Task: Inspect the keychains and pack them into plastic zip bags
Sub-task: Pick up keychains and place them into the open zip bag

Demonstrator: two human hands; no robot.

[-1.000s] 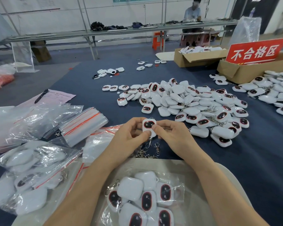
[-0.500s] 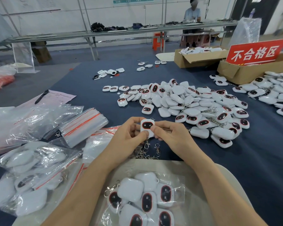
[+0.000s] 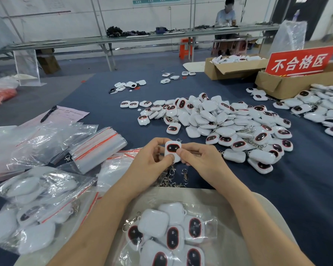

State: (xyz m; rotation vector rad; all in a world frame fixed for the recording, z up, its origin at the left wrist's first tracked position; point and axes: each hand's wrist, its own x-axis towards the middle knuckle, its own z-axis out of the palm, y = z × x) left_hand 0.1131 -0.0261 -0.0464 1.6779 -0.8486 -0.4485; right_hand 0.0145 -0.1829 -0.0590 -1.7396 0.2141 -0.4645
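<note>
Both hands hold one white keychain with a dark oval face, raised just above the blue table. My left hand pinches its left side and my right hand pinches its right side, both thumbs on the lower front. Its metal clasp hangs below. A big pile of loose keychains lies beyond the hands. On my lap sits a plastic zip bag holding several keychains. A stack of flat zip bags with red strips lies to the left.
Filled bags lie at the lower left. A pen on a pink paper sits at left. Cardboard boxes and a red sign stand at far right. More keychains spread at the right. A person sits at a far bench.
The keychain stays pinched between both hands. The thumbs have shifted slightly lower on its front; the hands remain in the same place.
</note>
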